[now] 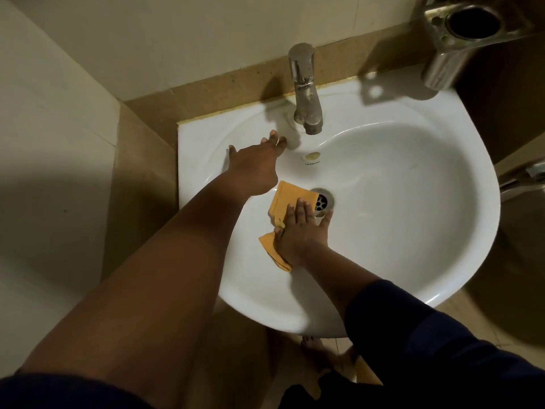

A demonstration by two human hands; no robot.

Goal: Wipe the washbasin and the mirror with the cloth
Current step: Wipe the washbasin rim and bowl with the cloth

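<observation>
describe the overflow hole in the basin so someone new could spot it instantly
Start at the white washbasin and find the steel tap at its back edge. Just below the spout, on the bowl's rear wall, sits the overflow hole. It is a small yellowish oval above tiny printed lettering, unlike the larger round metal drain lower down beside the orange cloth.

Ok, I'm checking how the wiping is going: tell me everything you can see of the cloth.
The cloth is orange-yellow, soft-looking fabric, folded and creased, lying in the white washbasin just left of the drain. The right hand presses flat on its middle, so one part shows above the fingers and a corner pokes out below the wrist. The left hand does not touch it.
</observation>
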